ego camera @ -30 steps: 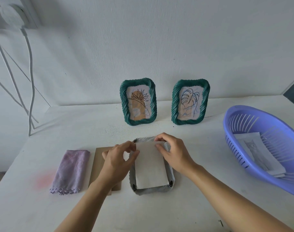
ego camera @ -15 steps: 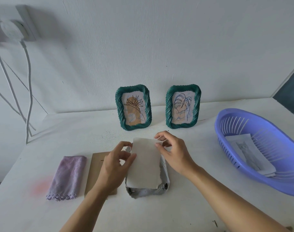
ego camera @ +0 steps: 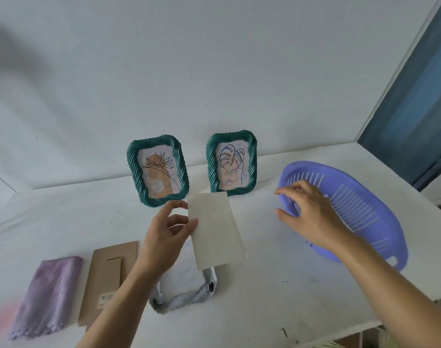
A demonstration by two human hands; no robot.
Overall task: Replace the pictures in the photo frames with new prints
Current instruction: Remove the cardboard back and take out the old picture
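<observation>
My left hand [ego camera: 168, 236] pinches a grey card sheet [ego camera: 217, 231] by its left edge and holds it lifted above a pale frame [ego camera: 184, 296] that lies face down on the white table [ego camera: 277, 285]. My right hand [ego camera: 308, 213] hovers with fingers spread over the near rim of a purple basket [ego camera: 365, 209], holding nothing; the basket's contents are hidden behind it. Two green twisted-rim frames stand against the wall: one with an orange flower print [ego camera: 158, 170], one with a leaf print [ego camera: 231, 163].
A brown backing board [ego camera: 109, 277] with a stand flap lies left of the open frame. A folded purple cloth [ego camera: 48, 295] lies further left. The table's front edge runs at lower right. A blue panel [ego camera: 415, 96] stands at the right.
The grey sheet has been lifted off the face-down frame, now held by my left hand alone. My right hand let go and moved right to the basket. The view tilted up.
</observation>
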